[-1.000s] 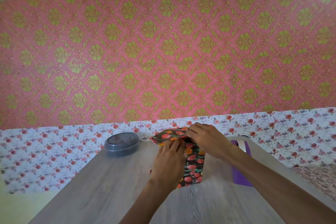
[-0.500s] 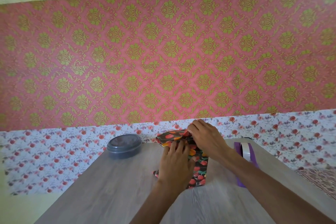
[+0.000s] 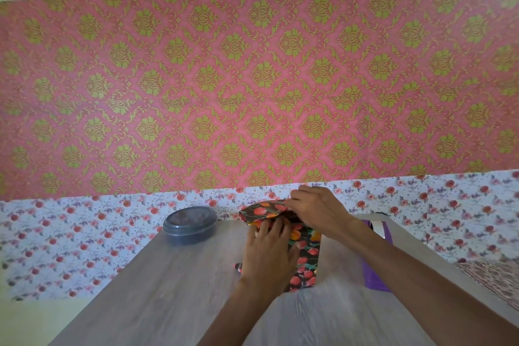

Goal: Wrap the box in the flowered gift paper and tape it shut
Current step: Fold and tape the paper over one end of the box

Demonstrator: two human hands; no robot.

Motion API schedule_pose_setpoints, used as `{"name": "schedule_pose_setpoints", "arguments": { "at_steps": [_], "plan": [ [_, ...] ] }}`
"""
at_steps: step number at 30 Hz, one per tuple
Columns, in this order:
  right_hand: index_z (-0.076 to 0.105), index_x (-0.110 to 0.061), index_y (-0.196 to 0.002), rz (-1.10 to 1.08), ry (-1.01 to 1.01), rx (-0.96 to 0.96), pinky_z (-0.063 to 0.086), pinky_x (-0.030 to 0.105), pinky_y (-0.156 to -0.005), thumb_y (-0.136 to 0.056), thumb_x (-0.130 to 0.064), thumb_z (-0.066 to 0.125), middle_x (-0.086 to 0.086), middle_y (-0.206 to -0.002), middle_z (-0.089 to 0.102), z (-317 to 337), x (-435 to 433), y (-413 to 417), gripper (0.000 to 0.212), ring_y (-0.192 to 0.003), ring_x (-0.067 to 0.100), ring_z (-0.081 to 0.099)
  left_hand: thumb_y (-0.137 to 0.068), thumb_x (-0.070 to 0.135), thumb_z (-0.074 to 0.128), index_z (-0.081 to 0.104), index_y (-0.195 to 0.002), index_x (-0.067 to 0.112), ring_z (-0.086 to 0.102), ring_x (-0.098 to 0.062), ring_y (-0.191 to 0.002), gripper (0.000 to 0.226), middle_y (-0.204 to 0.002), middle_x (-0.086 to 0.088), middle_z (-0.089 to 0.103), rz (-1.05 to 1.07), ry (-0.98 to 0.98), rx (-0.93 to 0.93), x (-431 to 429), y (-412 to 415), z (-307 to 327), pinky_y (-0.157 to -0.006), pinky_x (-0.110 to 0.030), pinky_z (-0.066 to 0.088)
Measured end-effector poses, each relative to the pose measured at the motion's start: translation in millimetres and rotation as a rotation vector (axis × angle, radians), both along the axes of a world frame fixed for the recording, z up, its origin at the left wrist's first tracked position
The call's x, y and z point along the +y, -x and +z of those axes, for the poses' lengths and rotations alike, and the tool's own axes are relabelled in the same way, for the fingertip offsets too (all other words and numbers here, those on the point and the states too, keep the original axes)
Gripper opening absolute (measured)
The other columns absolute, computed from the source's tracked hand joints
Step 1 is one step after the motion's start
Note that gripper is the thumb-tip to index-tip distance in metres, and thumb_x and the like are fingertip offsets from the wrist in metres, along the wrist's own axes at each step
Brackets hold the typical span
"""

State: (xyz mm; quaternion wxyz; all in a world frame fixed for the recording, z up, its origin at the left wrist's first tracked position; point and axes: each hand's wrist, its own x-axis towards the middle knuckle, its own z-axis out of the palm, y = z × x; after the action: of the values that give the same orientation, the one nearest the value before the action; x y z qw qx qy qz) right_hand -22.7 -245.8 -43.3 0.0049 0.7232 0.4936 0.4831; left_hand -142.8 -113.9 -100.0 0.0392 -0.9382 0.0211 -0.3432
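The box, covered in dark gift paper with red and orange flowers, lies on the grey wooden table, running away from me. My left hand lies flat on its top, fingers straight and pressing the paper down. My right hand reaches over the far end and pinches the loose paper flap there. The box itself is hidden under the paper. A purple tape dispenser stands just right of the box, partly behind my right forearm.
A round dark plastic container with a lid sits at the table's far left corner. The table's far edge meets a wall papered in white florals and pink damask. Patterned fabric shows past the right edge.
The view has shifted slightly. My right hand has pulled the far paper flap a little higher and to the right, while my left hand stays pressed on the box.
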Motion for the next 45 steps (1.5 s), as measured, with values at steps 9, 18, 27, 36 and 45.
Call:
{"name": "schedule_pose_setpoints", "arguments": {
  "at_steps": [9, 18, 27, 36, 45],
  "plan": [
    [0.075, -0.016, -0.074, 0.001, -0.216, 0.167, 0.055, 0.028, -0.048, -0.077, -0.010, 0.081, -0.006, -0.066, 0.064, 25.9, 8.1, 4.9, 0.009, -0.062, 0.012, 0.061, -0.100, 0.053, 0.023, 0.043, -0.136, 0.027, 0.041, -0.021, -0.129, 0.048, -0.140, 0.009, 0.047, 0.024, 0.024, 0.126, -3.2, 10.3, 13.3, -0.114, -0.044, 0.024],
    [0.075, -0.022, -0.104, 0.032, -0.019, 0.167, 0.055, 0.031, -0.050, -0.071, -0.002, 0.082, -0.002, -0.079, 0.066, 1.9, -5.3, 8.5, 0.040, -0.074, 0.020, 0.063, -0.102, 0.042, 0.024, 0.044, -0.136, 0.027, 0.041, -0.022, -0.126, 0.043, -0.139, 0.006, 0.046, 0.023, 0.012, 0.119, 5.1, -9.5, 22.1, -0.105, -0.040, 0.034],
    [0.073, -0.018, -0.111, -0.012, -0.019, 0.216, 0.057, 0.032, -0.058, -0.061, 0.008, 0.081, -0.001, -0.093, 0.066, -0.4, -12.0, 9.0, 0.056, -0.085, 0.021, 0.062, -0.098, 0.015, 0.043, 0.054, -0.128, 0.020, 0.054, -0.017, -0.118, 0.032, -0.131, 0.003, 0.057, -0.017, 0.305, -0.009, 2.6, -9.6, 27.8, -0.100, -0.031, 0.045],
    [0.070, -0.025, -0.111, -0.056, -0.014, 0.222, 0.053, 0.024, -0.060, -0.057, 0.002, 0.085, -0.003, -0.096, 0.066, -8.4, -13.6, 16.2, 0.062, -0.084, 0.016, 0.064, -0.097, 0.014, 0.051, 0.045, -0.126, 0.018, 0.053, -0.019, -0.107, 0.030, -0.120, 0.001, 0.058, 0.033, 0.372, -0.140, 21.1, -3.6, 32.7, -0.077, -0.028, 0.047],
    [0.068, -0.016, -0.111, -0.020, 0.051, 0.256, 0.058, 0.028, -0.070, -0.058, 0.011, 0.082, -0.001, -0.101, 0.065, -6.2, -20.9, 11.1, 0.061, -0.091, 0.020, 0.062, -0.060, -0.001, 0.081, 0.070, -0.099, 0.020, 0.057, -0.023, -0.094, 0.045, -0.101, 0.000, 0.064, 0.071, 0.054, -0.253, 30.6, -27.3, 35.3, -0.075, -0.036, 0.049]
  ]
}}
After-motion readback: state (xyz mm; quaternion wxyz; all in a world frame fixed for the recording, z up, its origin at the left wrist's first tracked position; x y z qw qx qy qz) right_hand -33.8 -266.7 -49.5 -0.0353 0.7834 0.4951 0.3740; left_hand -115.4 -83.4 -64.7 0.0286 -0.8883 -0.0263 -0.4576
